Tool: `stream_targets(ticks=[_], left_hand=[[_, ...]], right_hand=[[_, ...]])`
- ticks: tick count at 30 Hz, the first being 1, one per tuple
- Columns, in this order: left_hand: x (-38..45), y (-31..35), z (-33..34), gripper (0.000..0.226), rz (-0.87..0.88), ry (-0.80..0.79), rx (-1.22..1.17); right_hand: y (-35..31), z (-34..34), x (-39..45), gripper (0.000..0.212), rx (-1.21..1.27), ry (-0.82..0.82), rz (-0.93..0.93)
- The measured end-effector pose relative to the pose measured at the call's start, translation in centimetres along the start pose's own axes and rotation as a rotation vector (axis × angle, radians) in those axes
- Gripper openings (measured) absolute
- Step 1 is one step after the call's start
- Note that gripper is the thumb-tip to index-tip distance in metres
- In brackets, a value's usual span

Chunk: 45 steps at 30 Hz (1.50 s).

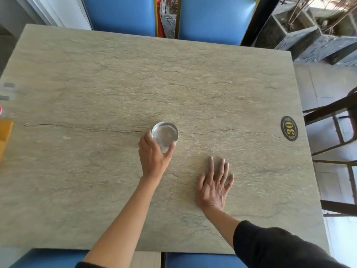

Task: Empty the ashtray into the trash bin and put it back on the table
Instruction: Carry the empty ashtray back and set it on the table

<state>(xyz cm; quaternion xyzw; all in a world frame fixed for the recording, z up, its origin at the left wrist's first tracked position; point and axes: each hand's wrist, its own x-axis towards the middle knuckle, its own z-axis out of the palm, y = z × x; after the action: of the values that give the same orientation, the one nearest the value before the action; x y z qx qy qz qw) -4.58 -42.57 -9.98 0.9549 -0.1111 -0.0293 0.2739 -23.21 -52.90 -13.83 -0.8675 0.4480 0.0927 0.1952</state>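
Stone-patterned and grey-beige, the tabletop (116, 78) fills most of the view, with dark vein lines running across it. Blue padded chair backs (216, 18) stand at its far edge, and more blue seats show at the near edge beneath the person's arms.

Near the middle of the tabletop sits the ashtray (164, 134), a round clear glass piece with a shiny rim, upright; nothing can be made out in its bowl. The left hand (153, 157) is closed around its near side: the thumb presses the left wall and the fingers (172, 147) curl round the right wall, so the ashtray lies directly beyond the palm. Whether its base touches the tabletop or is slightly lifted cannot be told.

The right hand (213, 187) lies flat and spread, palm down, on the bare tabletop, grasping nothing. The ashtray is up and to the left of its fingertips, clearly apart from them. A black sleeve (270, 246) covers the right forearm.

Far to the right of the right hand's fingers, near the tabletop's edge, is a dark oval plaque (289, 128) bearing the number 30. Far to the left of the left hand, at the picture's edge, stands an orange-yellow box (4, 132). Dark chair frames (332, 120) stand on the pale tiled floor beyond the right edge.
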Motion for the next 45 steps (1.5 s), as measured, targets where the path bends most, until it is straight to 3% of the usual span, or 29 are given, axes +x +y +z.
stream_targets(ticks=[2,5,25,45], left_hand=[[-0.1,0.1,0.5,0.105,0.003,-0.024,0.055],[0.4,0.2,0.9,0.112,-0.013,-0.044,0.07],[7.3,0.8,1.1,0.1,0.028,0.011,0.035],[12.0,2.4,1.2,0.105,0.011,-0.026,0.068]], right_hand=[[0.0,0.0,0.0,0.067,-0.004,0.002,-0.002],[0.1,0.1,0.0,0.067,0.007,0.007,0.0],[0.3,0.7,0.2,0.068,0.021,0.067,0.001],[0.2,0.8,0.3,0.068,0.009,0.1,-0.018]])
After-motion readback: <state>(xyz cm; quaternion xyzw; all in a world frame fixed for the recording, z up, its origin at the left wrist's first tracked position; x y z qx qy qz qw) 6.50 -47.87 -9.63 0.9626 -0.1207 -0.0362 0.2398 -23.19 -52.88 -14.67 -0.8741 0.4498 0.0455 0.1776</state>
